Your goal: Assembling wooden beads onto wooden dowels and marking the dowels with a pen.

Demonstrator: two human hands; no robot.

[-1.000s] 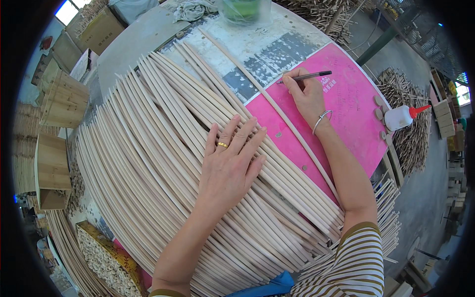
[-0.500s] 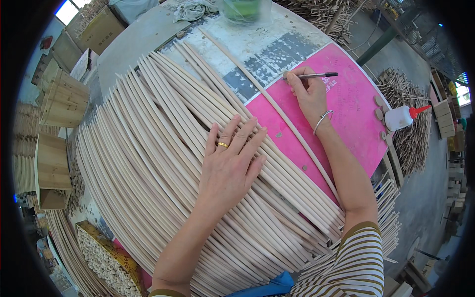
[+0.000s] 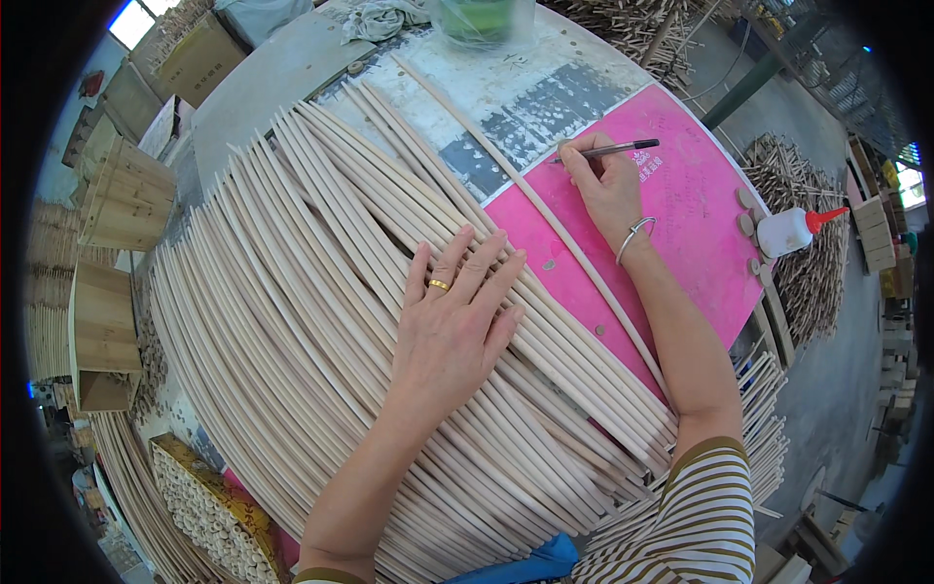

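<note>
pen (image 3: 613,150) sat pinched in right hand (image 3: 605,190), tip at a lone stick (image 3: 545,209) whose long axis ran diagonally over pink board (image 3: 681,209). left hand (image 3: 452,326) lay flat and open on sticks (image 3: 292,292), holding nothing.

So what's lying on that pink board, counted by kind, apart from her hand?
Small wooden discs by the right edge: 4
White glue bottle with a red tip: 1
Long loose wooden stick: 1
Total: 6
</note>
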